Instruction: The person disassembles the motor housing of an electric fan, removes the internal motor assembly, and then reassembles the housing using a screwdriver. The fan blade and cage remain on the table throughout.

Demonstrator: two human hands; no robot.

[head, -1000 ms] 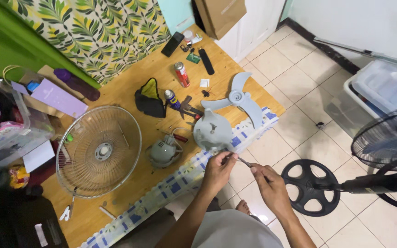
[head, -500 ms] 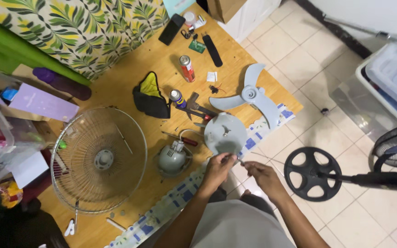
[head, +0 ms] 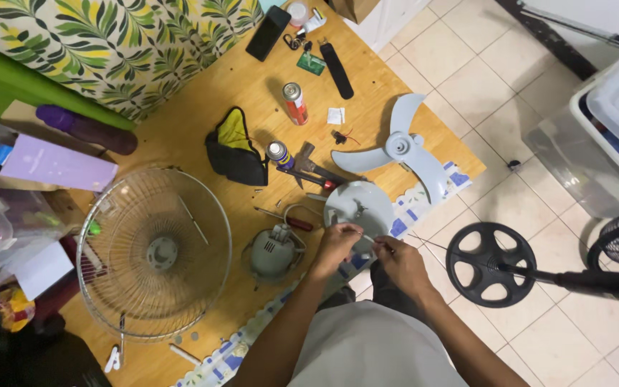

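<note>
At mat edge | both hands pinch thin wire (fingers narrow) | round housing touching

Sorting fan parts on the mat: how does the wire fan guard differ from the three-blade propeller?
The wire fan guard is a round cage of thin metal wires you can see through; the three-blade propeller is solid pale blue plastic. The guard is clearly larger. Both lie flat on the wooden mat, untouched by either hand.

Even indoor light from above, fairly bright. Soft short shadows lie beside the spray can and fan blade. Pale floor tiles show mild glare. The middle is sharp; the dark lower left corner is dim, and the edges bend slightly outward
</note>
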